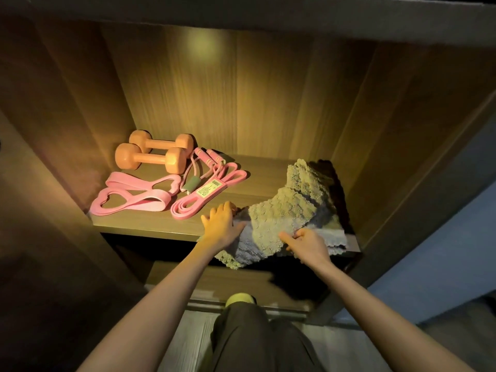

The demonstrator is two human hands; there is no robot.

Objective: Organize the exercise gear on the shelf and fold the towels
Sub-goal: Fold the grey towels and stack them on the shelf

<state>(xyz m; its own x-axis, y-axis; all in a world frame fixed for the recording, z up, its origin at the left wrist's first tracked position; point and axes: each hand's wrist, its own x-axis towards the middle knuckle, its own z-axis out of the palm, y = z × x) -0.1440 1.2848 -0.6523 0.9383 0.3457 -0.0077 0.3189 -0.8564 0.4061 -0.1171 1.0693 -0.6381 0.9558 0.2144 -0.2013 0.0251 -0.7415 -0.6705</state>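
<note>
– Wooden cabinet (241, 89), lit warm from above. What lies on its shelf (150, 226)?

– Biggest is the towel (290, 210). It is on the right half of the shelf, crumpled into a heap, and its front part hangs over the shelf edge. The cloth is thick, with a bumpy surface. It looks olive-beige where the light falls and more grey at the front.

– And the left half?

– Pink gear, close together. A wide band (134, 197) is twisted into loops near the front. Just beside it, a long band (188, 210) is folded in several strands, with a yellow label (209, 189) on it. Behind them two orange dumbbells (151, 158) lie side by side near the back wall. A jump rope (206, 157) with pink handles lies between the dumbbells and the long band.

– How do the hands stand?

– The left hand (218, 226) lies palm down on the left corner of the towel, fingers nearly straight and pressing. The right hand (308, 244) pinches the front edge of the towel, fingers curled on the cloth and thumb stretched out to the left.
</note>
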